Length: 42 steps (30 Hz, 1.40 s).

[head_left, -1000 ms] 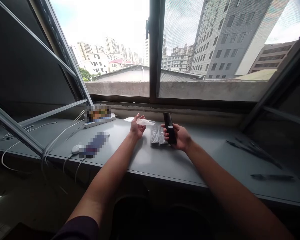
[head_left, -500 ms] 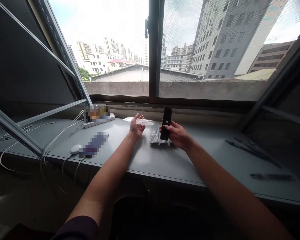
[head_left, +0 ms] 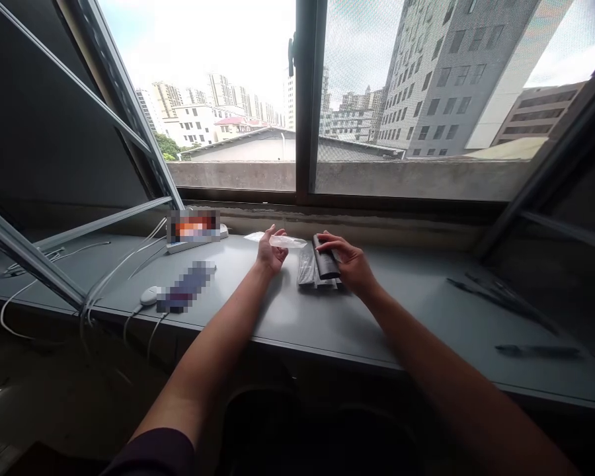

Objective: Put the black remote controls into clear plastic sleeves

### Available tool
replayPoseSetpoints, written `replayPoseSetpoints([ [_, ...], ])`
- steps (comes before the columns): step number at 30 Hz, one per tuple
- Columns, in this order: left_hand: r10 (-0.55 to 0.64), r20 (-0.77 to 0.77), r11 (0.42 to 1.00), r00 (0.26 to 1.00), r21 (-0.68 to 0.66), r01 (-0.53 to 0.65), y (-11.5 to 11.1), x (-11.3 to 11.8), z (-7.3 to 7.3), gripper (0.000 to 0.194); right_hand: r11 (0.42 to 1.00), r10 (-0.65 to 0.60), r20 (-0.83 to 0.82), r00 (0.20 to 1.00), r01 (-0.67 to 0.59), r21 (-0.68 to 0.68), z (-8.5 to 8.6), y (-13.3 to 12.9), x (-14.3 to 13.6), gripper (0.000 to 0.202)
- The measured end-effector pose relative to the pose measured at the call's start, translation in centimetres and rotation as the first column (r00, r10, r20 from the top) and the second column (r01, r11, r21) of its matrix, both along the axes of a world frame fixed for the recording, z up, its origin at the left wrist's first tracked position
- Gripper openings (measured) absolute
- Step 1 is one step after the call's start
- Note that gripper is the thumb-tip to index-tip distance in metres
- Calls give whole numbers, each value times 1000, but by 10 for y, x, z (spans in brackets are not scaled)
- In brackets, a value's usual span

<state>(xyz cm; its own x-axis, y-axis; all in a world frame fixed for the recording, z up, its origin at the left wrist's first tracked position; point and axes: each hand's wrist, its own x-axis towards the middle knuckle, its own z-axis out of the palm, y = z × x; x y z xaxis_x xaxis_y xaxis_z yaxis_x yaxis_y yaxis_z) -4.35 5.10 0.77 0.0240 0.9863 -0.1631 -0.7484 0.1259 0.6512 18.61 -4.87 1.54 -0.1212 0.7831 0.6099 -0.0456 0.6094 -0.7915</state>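
My right hand (head_left: 350,261) grips a black remote control (head_left: 326,259) with the fingers over its upper side and along its right edge. The remote is tilted, and its smooth, button-free side faces me. Palm up, my left hand (head_left: 272,251) has its fingers curled around a thin, whitish translucent plastic bag (head_left: 290,242), which sticks out to both sides of the hand. Just beneath the remote, plastic-wrapped packets (head_left: 306,270) lie side by side on the grey table (head_left: 297,324); the right hand and remote partly cover them.
At the left are a white power strip (head_left: 198,245) with a blurred-out item on it, a round white charger (head_left: 149,296), a pixelated item (head_left: 186,289) and white cables (head_left: 109,277). Dark cables (head_left: 500,301) and a dark pen-like item (head_left: 538,351) lie right. A metal frame (head_left: 129,99) slants at left.
My right hand has turned the remote over, from its button face to its plain back, and tipped it lower over the packets. My left hand and the bag have stayed put.
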Motion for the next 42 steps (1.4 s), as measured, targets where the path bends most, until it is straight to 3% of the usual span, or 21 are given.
replayPoseSetpoints([
  [6,4,26,1000,1000,-4,-4,-1,0,1,34,999,-9,-36,999,8,-40,-3,3,-1,19],
  [11,8,16,1000,1000,-8,-8,-3,0,3,32,977,-68,-105,992,45,-207,-2,3,-2,29],
  [17,101,59,995,993,10,-101,-3,-3,5,31,903,-27,-278,960,-96,-418,-1,4,0,35],
  [21,171,100,985,980,7,-173,0,-6,4,31,894,-36,-234,972,-73,-441,0,4,1,49],
  [31,266,107,964,958,-17,-265,6,-13,0,29,880,43,-151,988,-109,-463,0,0,0,39],
  [35,216,89,975,972,44,-220,3,-8,2,32,817,104,-187,977,-191,-545,1,0,-1,32],
  [42,174,117,979,978,85,-185,2,-4,2,33,642,187,-250,950,-311,-701,9,-3,3,21],
])
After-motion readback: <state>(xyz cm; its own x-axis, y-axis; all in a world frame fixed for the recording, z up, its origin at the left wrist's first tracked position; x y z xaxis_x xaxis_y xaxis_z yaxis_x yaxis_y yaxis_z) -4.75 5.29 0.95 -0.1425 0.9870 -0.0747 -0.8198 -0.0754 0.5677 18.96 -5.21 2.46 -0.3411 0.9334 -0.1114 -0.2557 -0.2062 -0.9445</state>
